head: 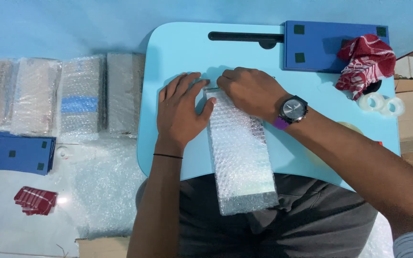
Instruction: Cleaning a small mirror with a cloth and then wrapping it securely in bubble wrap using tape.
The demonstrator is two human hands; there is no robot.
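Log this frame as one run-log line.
left hand: flat beside long bubble-wrapped box | right hand: pressing its far end | surface: light blue lap desk

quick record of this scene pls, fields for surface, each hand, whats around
surface: light blue lap table over the person's lap
main item: long flat bundle in bubble wrap, its near end hanging off the table edge
left hand: flat on the table, touching the bundle's left side
right hand: pressing the bundle's far end; wristwatch on that wrist
on table: dark blue panel, red-and-white cloth, clear tape rolls
on floor, left: row of wrapped bundles, blue panels, folded red cloth
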